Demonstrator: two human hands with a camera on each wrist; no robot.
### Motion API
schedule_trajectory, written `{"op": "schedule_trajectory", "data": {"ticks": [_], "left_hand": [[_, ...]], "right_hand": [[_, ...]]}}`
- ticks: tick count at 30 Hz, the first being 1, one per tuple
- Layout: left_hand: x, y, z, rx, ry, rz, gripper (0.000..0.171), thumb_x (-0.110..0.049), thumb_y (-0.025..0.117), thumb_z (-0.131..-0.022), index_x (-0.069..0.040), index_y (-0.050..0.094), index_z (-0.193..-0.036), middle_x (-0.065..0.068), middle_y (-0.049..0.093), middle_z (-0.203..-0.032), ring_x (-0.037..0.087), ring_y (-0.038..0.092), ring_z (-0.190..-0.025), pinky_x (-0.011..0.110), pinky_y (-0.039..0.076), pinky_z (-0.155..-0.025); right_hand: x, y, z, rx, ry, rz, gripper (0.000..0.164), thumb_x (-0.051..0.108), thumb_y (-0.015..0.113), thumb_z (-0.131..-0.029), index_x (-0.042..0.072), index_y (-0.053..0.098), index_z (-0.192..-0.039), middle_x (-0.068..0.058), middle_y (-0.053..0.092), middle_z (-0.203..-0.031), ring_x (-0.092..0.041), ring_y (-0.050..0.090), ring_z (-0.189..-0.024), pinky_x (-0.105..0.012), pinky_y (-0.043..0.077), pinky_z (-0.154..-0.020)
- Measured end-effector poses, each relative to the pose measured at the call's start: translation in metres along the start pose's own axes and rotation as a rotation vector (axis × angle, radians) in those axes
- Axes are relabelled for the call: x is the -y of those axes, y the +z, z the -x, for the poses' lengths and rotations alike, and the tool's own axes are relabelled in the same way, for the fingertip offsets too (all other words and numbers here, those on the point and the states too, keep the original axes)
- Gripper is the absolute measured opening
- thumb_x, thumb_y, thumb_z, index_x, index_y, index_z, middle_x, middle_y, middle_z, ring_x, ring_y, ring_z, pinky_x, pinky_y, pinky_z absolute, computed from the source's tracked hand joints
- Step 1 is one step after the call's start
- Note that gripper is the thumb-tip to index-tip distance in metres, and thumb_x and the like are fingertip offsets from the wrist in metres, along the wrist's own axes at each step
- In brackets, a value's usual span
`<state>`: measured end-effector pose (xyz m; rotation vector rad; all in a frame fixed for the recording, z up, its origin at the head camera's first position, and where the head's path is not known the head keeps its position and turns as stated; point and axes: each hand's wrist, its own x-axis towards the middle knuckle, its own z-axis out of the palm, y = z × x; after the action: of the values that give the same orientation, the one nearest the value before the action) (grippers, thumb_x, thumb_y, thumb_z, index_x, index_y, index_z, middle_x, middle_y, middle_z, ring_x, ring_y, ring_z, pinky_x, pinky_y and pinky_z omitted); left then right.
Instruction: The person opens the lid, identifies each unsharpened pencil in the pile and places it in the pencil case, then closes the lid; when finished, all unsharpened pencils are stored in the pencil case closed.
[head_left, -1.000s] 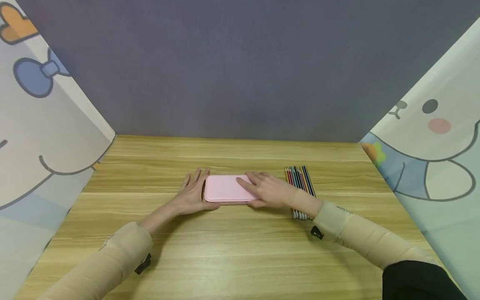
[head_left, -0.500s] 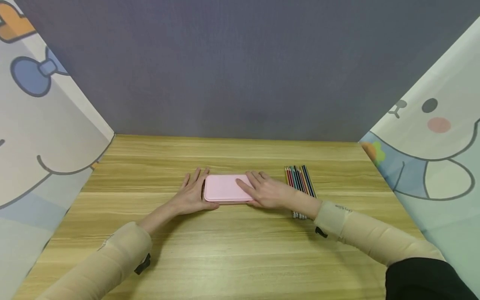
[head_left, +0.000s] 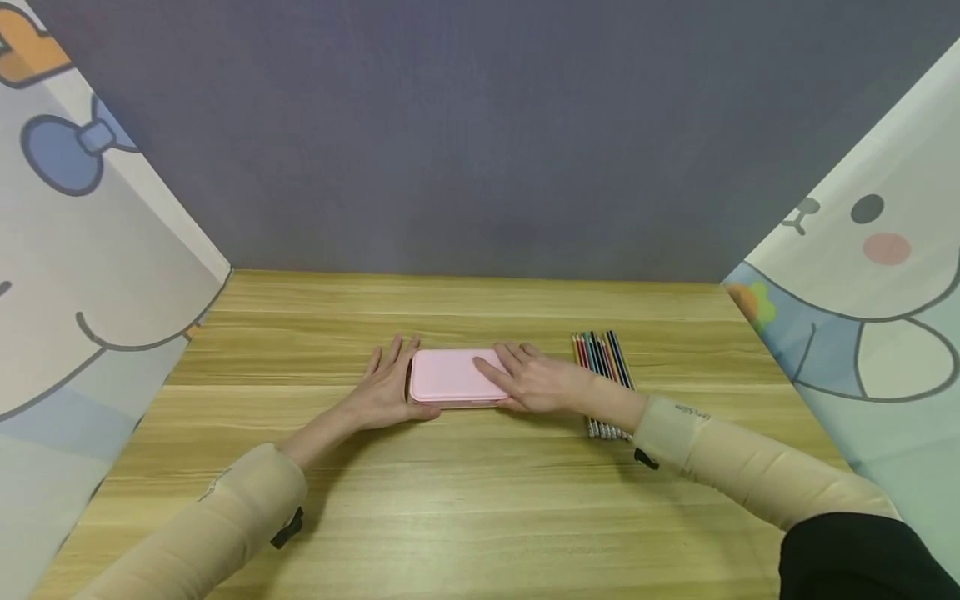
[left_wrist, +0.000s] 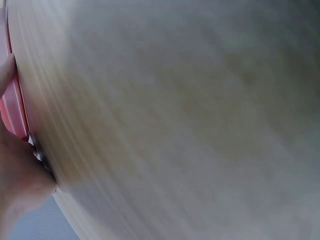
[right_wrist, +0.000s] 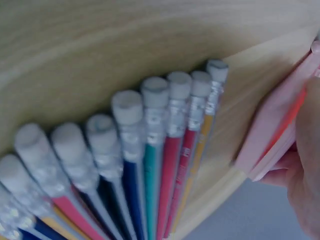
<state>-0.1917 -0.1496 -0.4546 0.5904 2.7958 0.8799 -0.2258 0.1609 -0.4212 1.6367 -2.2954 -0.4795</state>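
A flat pink pencil case [head_left: 456,375] lies lengthwise on the wooden table between the two hands. At its left end the left hand [head_left: 381,395] is spread, fingers straight along the far side and thumb along the near edge. The right hand [head_left: 536,382] grips the right end, with a finger on the lid and the thumb at the near side. In the right wrist view an orange-red strip [right_wrist: 287,125] shows along the case's side. Several pencils [head_left: 600,358] with white erasers lie side by side, partly under the right forearm.
The wooden table [head_left: 480,500] meets a grey panel [head_left: 480,150] at the back. Cartoon-printed panels stand at the left [head_left: 112,250] and right [head_left: 885,333]. Beige sleeves [head_left: 225,508] cover both forearms.
Both hands keep their places on the pencil case. The right forearm and sleeve have shifted slightly. The case and the pencils have not visibly moved on the table.
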Motion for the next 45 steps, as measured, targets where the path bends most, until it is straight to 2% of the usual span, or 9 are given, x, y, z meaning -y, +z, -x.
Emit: {"op": "schedule_trajectory", "data": {"ticks": [5,10,14,20,23,27,35,39,45], "left_hand": [[0.002,-0.001,0.001,-0.011,-0.002,0.004,0.125,-0.053,0.084,-0.078,0.001,0.011,-0.162,0.026,0.018,-0.17,0.045,0.003,-0.161,0.066,-0.002,-0.128],[0.005,-0.001,0.0,0.0,-0.012,0.021,0.127,-0.054,0.085,-0.076,-0.001,0.009,-0.163,0.024,0.016,-0.171,0.042,0.0,-0.162,0.064,-0.004,-0.129],[0.004,0.0,-0.001,0.003,-0.012,0.023,0.127,-0.054,0.085,-0.076,-0.002,0.01,-0.164,0.023,0.015,-0.172,0.041,0.0,-0.162,0.063,-0.004,-0.129],[0.002,0.0,-0.002,-0.01,0.001,0.024,0.125,-0.052,0.085,-0.076,0.0,0.013,-0.163,0.024,0.017,-0.171,0.043,0.003,-0.161,0.064,-0.003,-0.129],[0.001,-0.001,-0.001,-0.013,-0.001,0.03,0.126,-0.052,0.086,-0.075,-0.001,0.012,-0.163,0.027,0.017,-0.17,0.043,0.003,-0.161,0.064,-0.003,-0.129],[0.002,-0.001,-0.001,-0.009,-0.003,0.034,0.126,-0.052,0.087,-0.074,-0.001,0.012,-0.163,0.026,0.016,-0.171,0.044,0.003,-0.161,0.064,-0.003,-0.129],[0.002,0.0,0.0,-0.025,0.019,0.048,0.11,-0.052,0.086,-0.073,-0.004,0.03,-0.155,0.029,0.02,-0.168,0.047,0.003,-0.16,0.066,-0.003,-0.128],[0.003,-0.001,0.0,-0.019,0.009,0.05,0.111,-0.053,0.086,-0.073,-0.007,0.028,-0.156,0.032,0.025,-0.166,0.046,0.004,-0.16,0.066,-0.003,-0.128],[0.003,-0.002,-0.001,-0.006,-0.002,0.045,0.113,-0.052,0.086,-0.074,-0.01,0.024,-0.159,0.03,0.022,-0.168,0.045,0.003,-0.161,0.066,-0.003,-0.128]], "right_hand": [[-0.005,-0.006,-0.003,0.059,0.002,-0.087,0.068,0.047,0.049,-0.107,0.003,0.036,-0.157,-0.03,0.056,-0.138,-0.04,0.065,-0.122,-0.048,0.059,-0.099],[-0.012,-0.016,-0.005,0.265,0.114,-0.377,0.067,0.048,0.038,-0.11,0.014,0.02,-0.165,-0.028,0.039,-0.16,-0.044,0.052,-0.141,-0.054,0.048,-0.114],[-0.019,-0.022,-0.002,0.321,0.204,-0.561,0.067,0.055,0.036,-0.109,0.026,0.016,-0.166,-0.019,0.034,-0.166,-0.042,0.049,-0.144,-0.055,0.047,-0.115],[-0.032,-0.021,-0.001,0.193,0.224,-0.767,0.059,0.049,0.048,-0.107,0.024,0.038,-0.16,-0.01,0.045,-0.162,-0.035,0.053,-0.142,-0.05,0.047,-0.116],[-0.039,-0.019,-0.003,0.1,0.202,-0.82,0.051,0.039,0.055,-0.106,0.018,0.051,-0.153,-0.01,0.055,-0.154,-0.031,0.054,-0.142,-0.047,0.045,-0.119],[-0.047,-0.017,-0.005,0.046,0.217,-0.895,0.044,0.032,0.056,-0.107,0.014,0.058,-0.146,-0.011,0.061,-0.146,-0.029,0.058,-0.136,-0.047,0.05,-0.113],[-0.059,-0.016,-0.009,0.083,0.315,-1.116,0.042,0.032,0.051,-0.109,0.009,0.061,-0.143,-0.012,0.062,-0.146,-0.031,0.06,-0.136,-0.048,0.048,-0.116],[-0.065,-0.016,-0.01,0.098,0.377,-1.173,0.04,0.031,0.05,-0.109,0.009,0.064,-0.14,-0.013,0.064,-0.144,-0.029,0.066,-0.127,-0.046,0.053,-0.109],[-0.073,-0.016,-0.014,0.09,0.433,-1.196,0.039,0.03,0.05,-0.109,0.007,0.068,-0.134,-0.017,0.064,-0.143,-0.034,0.061,-0.135,-0.052,0.049,-0.114]]}}
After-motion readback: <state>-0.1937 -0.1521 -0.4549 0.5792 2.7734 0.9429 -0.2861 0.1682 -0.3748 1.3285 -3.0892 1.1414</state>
